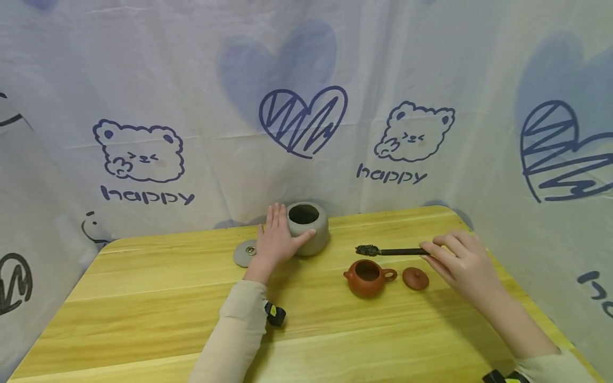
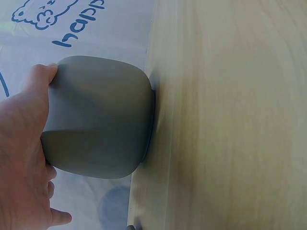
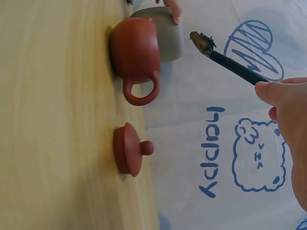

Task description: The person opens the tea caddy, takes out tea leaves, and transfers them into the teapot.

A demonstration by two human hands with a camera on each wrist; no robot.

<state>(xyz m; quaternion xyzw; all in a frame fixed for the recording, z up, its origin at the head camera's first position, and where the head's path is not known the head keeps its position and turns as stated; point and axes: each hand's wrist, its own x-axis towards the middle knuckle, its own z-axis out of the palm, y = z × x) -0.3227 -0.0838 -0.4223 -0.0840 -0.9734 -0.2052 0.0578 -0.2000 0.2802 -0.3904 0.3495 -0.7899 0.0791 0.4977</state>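
- Your left hand (image 1: 276,239) rested against the round matte grey jar (image 1: 317,242), its fingers straight and thumb spread wide; the jar stood uncovered at the worktop's back edge.
- Beside that hand lay the flat grey disc lid (image 1: 242,257).
- Your right hand (image 1: 462,260) pinched the slim black-handled scoop (image 1: 399,252) between thumb and fingers, raised and carrying dark, leafy bits (image 1: 367,250).
- The round red-brown teapot (image 1: 366,288) sat uncovered on the yellow wood-grain worktop (image 1: 158,298), its knobbed red-brown lid (image 1: 415,279) just beside the handle.
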